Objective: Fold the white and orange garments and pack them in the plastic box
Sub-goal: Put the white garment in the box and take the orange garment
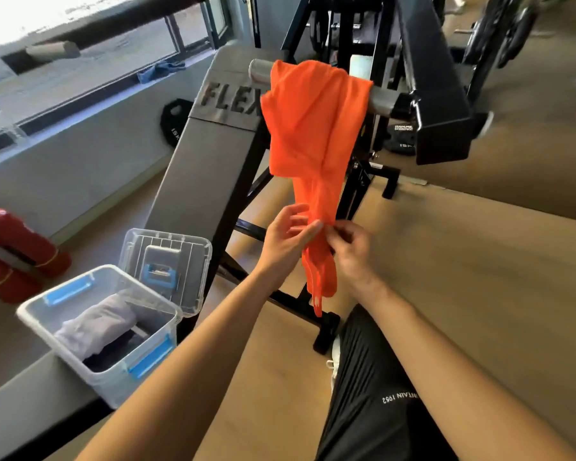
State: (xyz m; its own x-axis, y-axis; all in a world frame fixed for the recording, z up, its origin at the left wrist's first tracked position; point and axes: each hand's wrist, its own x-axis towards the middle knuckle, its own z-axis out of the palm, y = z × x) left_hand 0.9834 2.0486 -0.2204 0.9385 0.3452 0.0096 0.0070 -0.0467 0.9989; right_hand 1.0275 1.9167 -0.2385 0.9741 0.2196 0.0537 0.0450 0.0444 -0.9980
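An orange garment (308, 128) hangs draped over a grey metal bar (381, 99) of a gym machine, its lower end trailing down between my hands. My left hand (288, 236) pinches the narrow lower part from the left. From the right, my right hand (351, 247) grips the same part. A clear plastic box (47, 331) with blue latches stands at the lower left on a grey bench. Inside it lies a folded white garment (95, 322) on top of dark clothes.
The box's clear lid (193, 261) leans upright behind it against an inclined grey pad (207, 168) marked FLEX. Red fire extinguishers (10, 254) lie at the far left. Black machine frame legs (300, 304) stand on the wooden floor. My dark-trousered leg (373, 377) is bottom centre.
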